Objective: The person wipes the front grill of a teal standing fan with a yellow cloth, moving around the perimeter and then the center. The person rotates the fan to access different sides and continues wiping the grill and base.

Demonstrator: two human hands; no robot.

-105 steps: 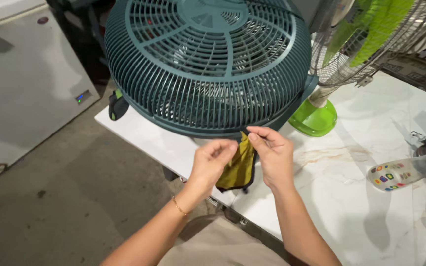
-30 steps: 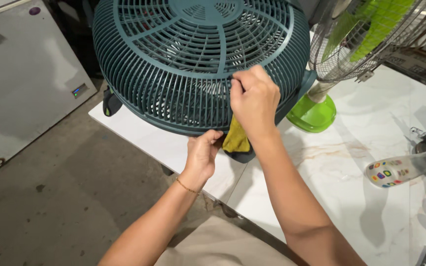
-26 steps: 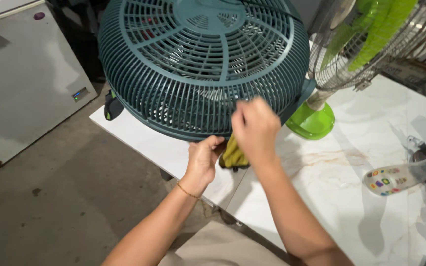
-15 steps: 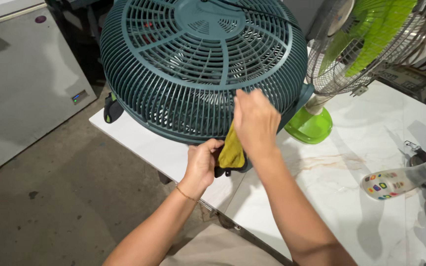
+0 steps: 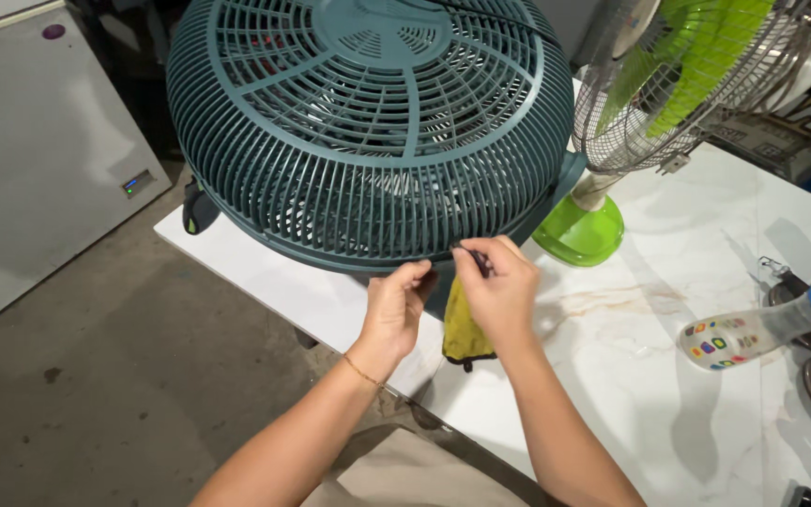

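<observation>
A large teal fan guard stands tilted on the white marble table, its grille facing me. Both my hands are at its lower rim. My left hand has its fingertips pinched against the rim's bottom edge. Just to the right, my right hand pinches a small dark part at the rim. A yellow cloth hangs under my right hand onto the table; whether the hand holds it I cannot tell.
A green table fan with a wire cage stands behind on the right. A clear bottle with a blue cap lies at the right edge beside metal items. A white chest-like appliance stands on the concrete floor to the left.
My right hand came down from the grille face to the lower rim. My left hand rose slightly to meet it. The cloth now hangs lower beneath the right hand.
</observation>
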